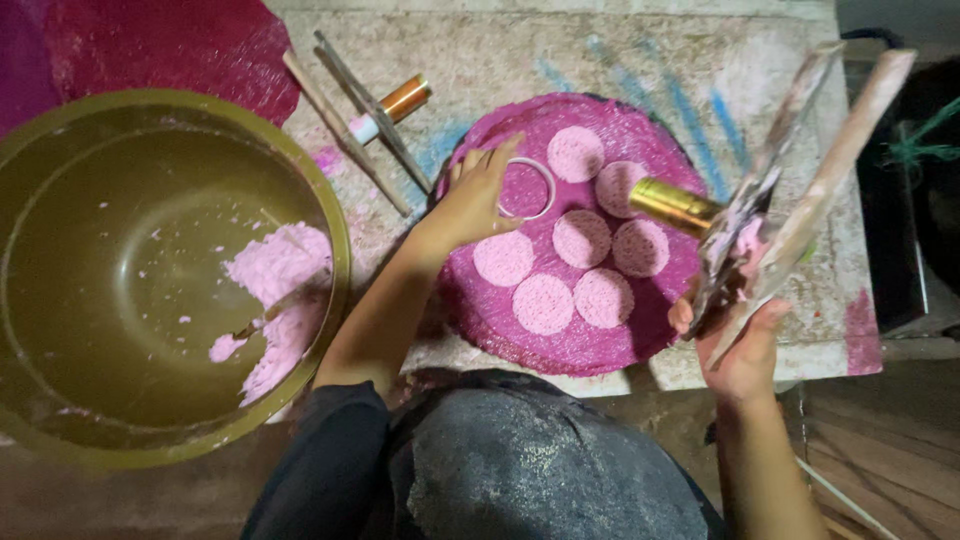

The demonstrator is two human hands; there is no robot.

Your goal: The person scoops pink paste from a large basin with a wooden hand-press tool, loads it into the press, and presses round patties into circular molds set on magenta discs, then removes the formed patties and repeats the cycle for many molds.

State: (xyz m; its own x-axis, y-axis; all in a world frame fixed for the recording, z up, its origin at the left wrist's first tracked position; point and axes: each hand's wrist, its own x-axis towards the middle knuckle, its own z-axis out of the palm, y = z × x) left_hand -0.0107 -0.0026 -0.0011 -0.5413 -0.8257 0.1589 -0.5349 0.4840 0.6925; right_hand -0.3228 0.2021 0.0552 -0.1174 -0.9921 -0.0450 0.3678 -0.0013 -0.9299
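Pink paste discs, 6 of them, lie on a round magenta woven mat [590,345] on a stained stone slab [640,60]. Left hand [475,200] rests fingers on a white ring mould [527,188] near the mat's upper left part, fingertips pinching its rim; inside the ring the mat shows with a thin pink layer. Discs [580,238] sit close together, most apart from each other, 2 nearly touching.

Right hand [745,350] is closed around a bundle of 2 flat paste-smeared sticks [800,170] plus a gold metal tube [672,205], held over the mat's right edge; grip looks firm, fingers wrapped.

Large brass-coloured basin [170,440] at left holds leftover pink paste [280,270], mostly at its right wall. More sticks and a copper-coloured tube [400,100] lie on the slab above the mat. Dark-clothed knee [530,460] at the bottom.

Judgement for doing this step well: keep the ring flat on the mat and steady with the left fingers, place it clear of the neighbouring discs, fill evenly, then lift straight up so the edge stays clean. Smudging a nearby disc with the wrist looks like the main risk.
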